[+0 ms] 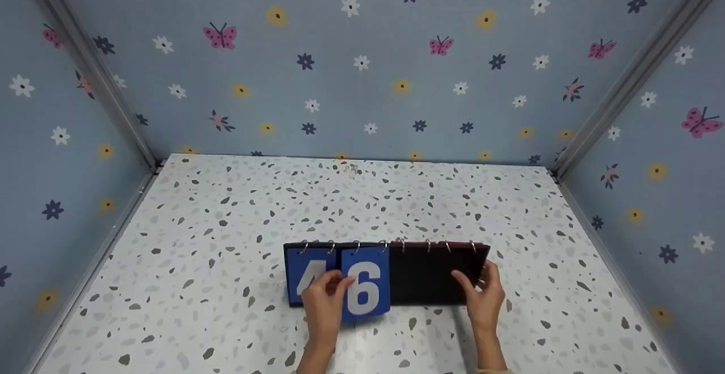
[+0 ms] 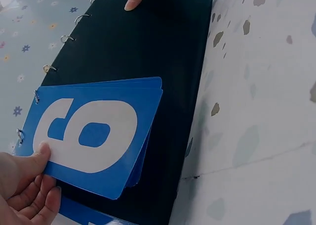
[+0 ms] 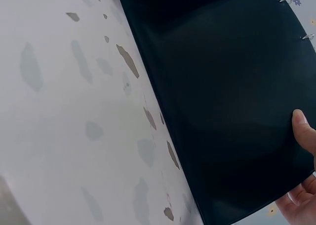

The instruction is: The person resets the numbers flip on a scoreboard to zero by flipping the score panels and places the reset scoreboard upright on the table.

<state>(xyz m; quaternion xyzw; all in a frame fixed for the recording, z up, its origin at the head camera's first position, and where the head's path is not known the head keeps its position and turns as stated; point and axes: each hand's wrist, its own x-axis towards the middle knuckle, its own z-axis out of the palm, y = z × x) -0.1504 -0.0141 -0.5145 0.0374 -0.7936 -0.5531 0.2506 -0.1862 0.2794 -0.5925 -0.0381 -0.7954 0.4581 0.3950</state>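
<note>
A black flip scoreboard (image 1: 427, 275) with metal rings along its top edge stands on the speckled table. On its left half hang blue number cards; one shows a white 4 (image 1: 300, 293), partly behind my left hand, and the other a white 6 (image 1: 368, 307). Between thumb and fingers, my left hand (image 1: 324, 303) pinches the left edge of the 6 card, which lifts a little off the board. My right hand (image 1: 485, 297) grips the board's right end, thumb on the black front and fingers behind. No card covers the board's right half in front.
Speckled white tabletop (image 1: 226, 209) surrounds the scoreboard. Behind it rises a blue panel (image 1: 340, 96) printed with flowers and butterflies, and similar panels close off both sides. Grey metal posts (image 1: 85, 62) stand at the corners. Reddish edges show behind the board's right top.
</note>
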